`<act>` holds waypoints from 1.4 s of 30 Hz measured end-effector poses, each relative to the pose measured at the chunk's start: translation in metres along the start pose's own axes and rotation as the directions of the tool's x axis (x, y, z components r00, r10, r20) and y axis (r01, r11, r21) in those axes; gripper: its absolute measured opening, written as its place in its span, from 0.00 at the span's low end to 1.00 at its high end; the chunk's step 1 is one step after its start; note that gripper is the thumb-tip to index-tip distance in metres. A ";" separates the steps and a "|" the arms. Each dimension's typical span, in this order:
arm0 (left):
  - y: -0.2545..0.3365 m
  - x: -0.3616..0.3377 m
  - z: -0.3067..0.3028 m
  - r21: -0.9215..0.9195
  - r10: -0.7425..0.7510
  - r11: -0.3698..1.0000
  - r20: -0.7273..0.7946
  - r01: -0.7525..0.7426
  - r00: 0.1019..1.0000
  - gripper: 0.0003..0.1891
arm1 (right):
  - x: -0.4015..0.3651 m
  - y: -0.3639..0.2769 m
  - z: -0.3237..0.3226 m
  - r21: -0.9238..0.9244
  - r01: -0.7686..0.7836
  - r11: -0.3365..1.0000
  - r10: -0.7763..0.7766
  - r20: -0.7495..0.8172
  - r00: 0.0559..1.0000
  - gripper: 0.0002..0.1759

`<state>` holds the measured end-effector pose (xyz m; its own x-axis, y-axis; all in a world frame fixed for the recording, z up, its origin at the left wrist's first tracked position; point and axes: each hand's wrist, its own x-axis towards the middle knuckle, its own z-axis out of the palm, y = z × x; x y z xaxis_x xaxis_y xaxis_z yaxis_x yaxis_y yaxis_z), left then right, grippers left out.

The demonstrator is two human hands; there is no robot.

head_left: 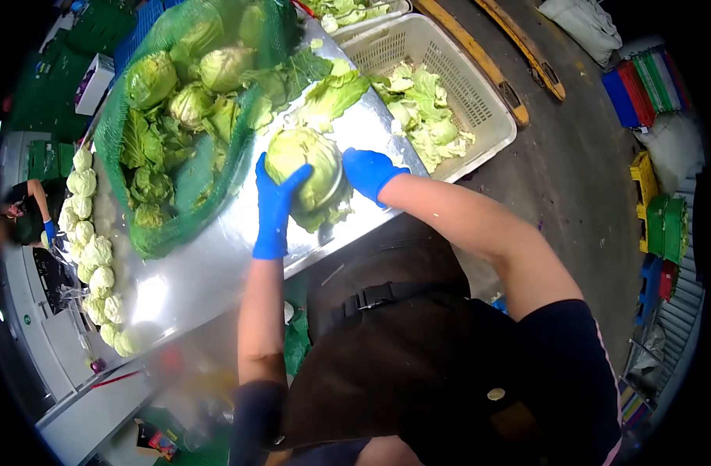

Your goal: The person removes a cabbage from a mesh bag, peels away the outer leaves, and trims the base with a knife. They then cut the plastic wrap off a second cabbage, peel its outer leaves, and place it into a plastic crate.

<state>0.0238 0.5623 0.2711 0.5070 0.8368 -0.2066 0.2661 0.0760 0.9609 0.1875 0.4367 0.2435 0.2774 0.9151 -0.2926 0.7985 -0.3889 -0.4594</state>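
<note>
A green cabbage [299, 154] with loose outer leaves rests on the shiny metal table [239, 233] in front of me. My left hand [275, 203], in a blue glove, cups its left side, with the thumb across the front. At the cabbage's right side, my right hand [371, 172], also gloved in blue, is closed with the knuckles toward it. A pale curved edge shows between that hand and the cabbage; I cannot tell what the fingers hold. Loose leaves [334, 99] lie just beyond the cabbage.
A green mesh sack [149, 245] of cabbages lies open on the left. Trimmed cabbages [101, 281] line the table's far-left edge. A pale crate [487, 147] holding leaves stands at the right, near yellow forks [515, 109]. Another person's gloved hand [50, 230] shows far left.
</note>
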 end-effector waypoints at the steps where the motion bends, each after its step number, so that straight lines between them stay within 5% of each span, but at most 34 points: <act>1: 0.003 -0.009 0.004 0.095 0.071 0.993 -0.002 -0.070 0.997 0.52 | -0.006 -0.006 -0.017 0.041 -0.029 0.999 0.027 0.053 0.998 0.13; 5: 0.017 -0.019 0.017 0.182 0.021 0.983 -0.056 -0.010 0.998 0.54 | -0.003 0.006 -0.015 0.072 -0.064 0.995 0.055 0.126 0.990 0.16; 9: 0.038 -0.003 0.016 0.125 -0.071 0.990 0.016 0.068 0.997 0.53 | 0.016 0.014 0.034 0.255 -0.294 0.921 0.299 0.020 0.954 0.17; 13: 0.002 -0.014 0.000 0.038 -0.018 0.999 -0.009 0.018 1.000 0.53 | 0.007 0.023 0.028 -0.017 -0.021 1.000 0.022 0.072 0.997 0.15; 18: -0.048 -0.027 -0.014 -0.275 0.076 0.960 0.075 -0.053 0.994 0.59 | 0.015 0.049 0.079 0.092 -0.013 0.996 0.027 -0.159 0.987 0.08; 19: -0.061 -0.027 -0.015 -0.256 0.107 0.963 0.069 -0.086 0.992 0.60 | 0.014 0.058 0.081 -0.072 0.193 0.978 -0.203 -0.161 0.966 0.07; 20: -0.063 -0.030 -0.017 -0.211 0.103 0.974 0.062 -0.088 0.993 0.61 | 0.011 0.051 0.068 -0.093 0.155 0.984 -0.159 -0.041 0.986 0.09; 26: -0.050 -0.040 -0.015 -0.273 0.026 0.962 0.028 -0.017 0.999 0.62 | 0.012 0.039 0.052 0.097 -0.084 0.992 0.088 -0.043 0.995 0.13; 42: -0.034 -0.039 -0.024 -0.240 0.050 0.970 0.044 -0.038 0.998 0.62 | 0.011 0.036 0.049 0.043 -0.099 0.994 0.103 -0.087 0.991 0.15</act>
<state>-0.0251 0.5400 0.2514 0.5553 0.8149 -0.1659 0.0419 0.1718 0.9842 0.1929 0.4279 0.1826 0.4032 0.8761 -0.2644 0.7436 -0.4821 -0.4633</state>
